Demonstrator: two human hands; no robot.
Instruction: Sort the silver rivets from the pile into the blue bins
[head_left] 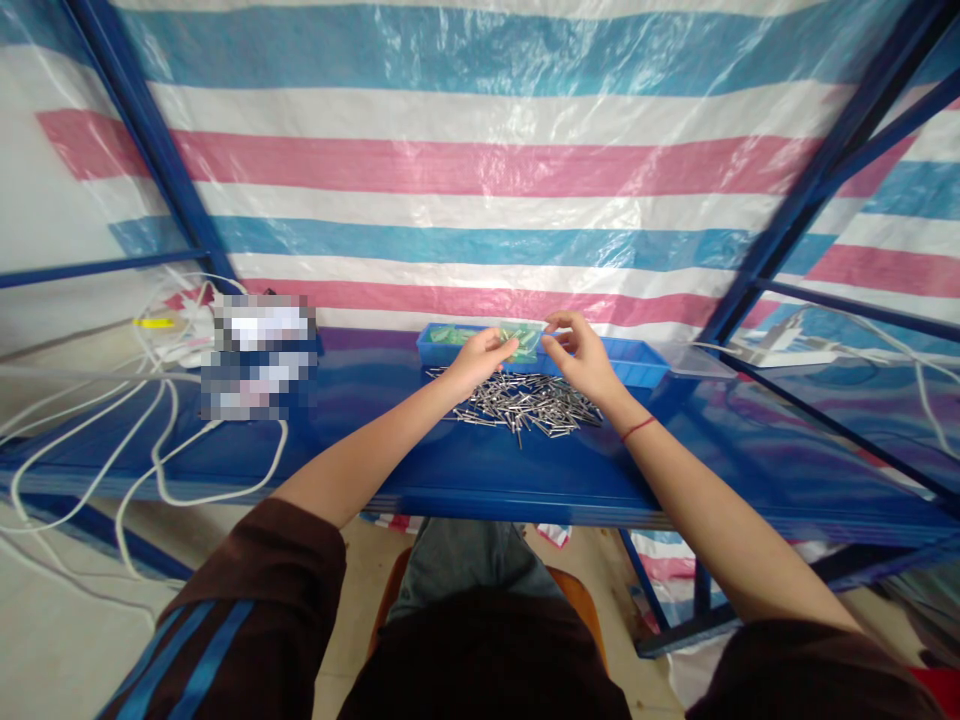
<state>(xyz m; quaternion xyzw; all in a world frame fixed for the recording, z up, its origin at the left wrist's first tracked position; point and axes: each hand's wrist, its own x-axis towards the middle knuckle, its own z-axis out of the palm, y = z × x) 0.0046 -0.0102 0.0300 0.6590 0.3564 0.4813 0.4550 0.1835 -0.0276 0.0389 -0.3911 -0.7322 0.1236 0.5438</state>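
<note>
My left hand (481, 360) pinches a small clear green plastic bag (523, 341) between thumb and fingers. Some slim pieces seem to show inside the bag, too small to make out fully. At the bag's right edge is my right hand (579, 358), its fingers curved and thumb apart from them; whether it touches the bag is unclear. Below both hands lies a loose heap of shiny metal screws or nails (529, 405) on the blue table (360, 440). Just behind stands a long blue plastic tray (637, 365), with more green bags (448, 336) in its left part.
White cables (169, 440) tangle at the left, near blurred-out items (259, 355). A white power strip (795, 350) lies at the right. Blue metal posts (810, 190) frame the table, and a striped plastic sheet (480, 160) hangs behind it.
</note>
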